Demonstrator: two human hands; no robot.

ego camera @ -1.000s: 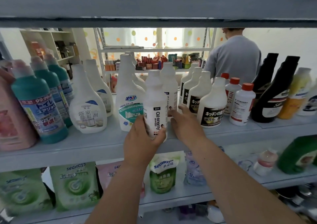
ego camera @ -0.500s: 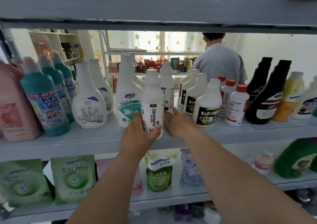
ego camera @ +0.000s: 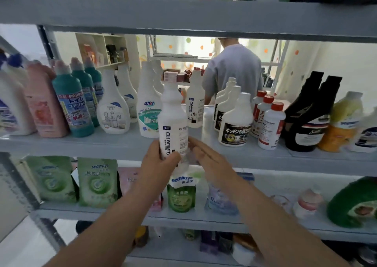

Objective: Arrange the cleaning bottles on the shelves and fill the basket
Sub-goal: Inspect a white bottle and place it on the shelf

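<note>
Grey shelf [ego camera: 81,145]: neighbouring bottles [ego camera: 147,111] flank the gripped white bottle [ego camera: 173,121].

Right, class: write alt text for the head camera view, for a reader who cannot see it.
A left hand grips a white bottle in front of a grey shelf crowded with cleaning bottles; the right hand touches its side with straight fingers. Green pouches stand on the shelf below.

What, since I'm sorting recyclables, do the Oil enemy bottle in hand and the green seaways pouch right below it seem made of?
Oil enemy bottle: likely opaque white plastic, with a smooth matte moulded body and a printed label. Seaways pouch: probably flexible plastic film, slightly glossy, creased and sagging.
</note>
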